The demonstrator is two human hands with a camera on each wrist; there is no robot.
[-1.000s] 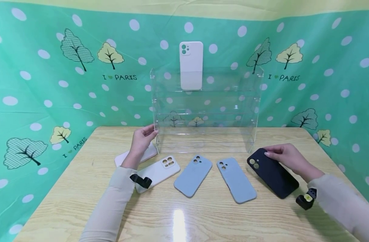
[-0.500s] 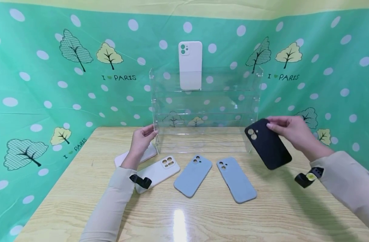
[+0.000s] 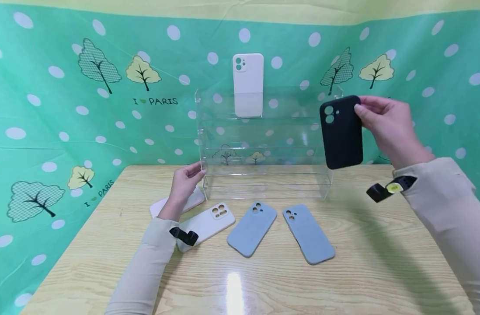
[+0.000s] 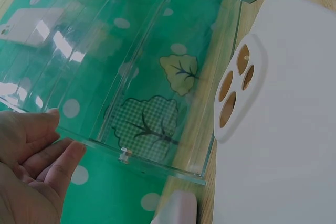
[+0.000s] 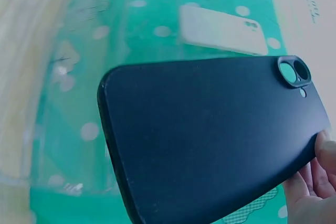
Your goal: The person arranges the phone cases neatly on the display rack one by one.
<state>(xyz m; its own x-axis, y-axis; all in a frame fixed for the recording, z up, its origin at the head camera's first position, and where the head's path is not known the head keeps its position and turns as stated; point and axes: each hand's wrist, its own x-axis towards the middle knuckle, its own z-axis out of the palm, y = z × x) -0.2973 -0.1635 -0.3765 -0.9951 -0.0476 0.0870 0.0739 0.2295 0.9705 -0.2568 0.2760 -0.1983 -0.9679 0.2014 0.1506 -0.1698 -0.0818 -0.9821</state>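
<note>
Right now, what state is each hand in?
Left hand: holding the clear, tiered acrylic stand by its side edge.
Right hand: pinching the black, rectangular phone case near a top corner.

Black phone case (image 3: 342, 135) is higher above the surface (image 3: 287, 288) and nearer upright than before; right hand (image 3: 391, 127) is raised with it.

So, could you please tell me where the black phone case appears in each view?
Head: the black phone case is right of centre, in the right hand.
Left wrist: not in this picture.
Right wrist: large, across the middle and lower part.
Shared landmark: the white phone case on the transparent tiered stand, visible in all three.
</note>
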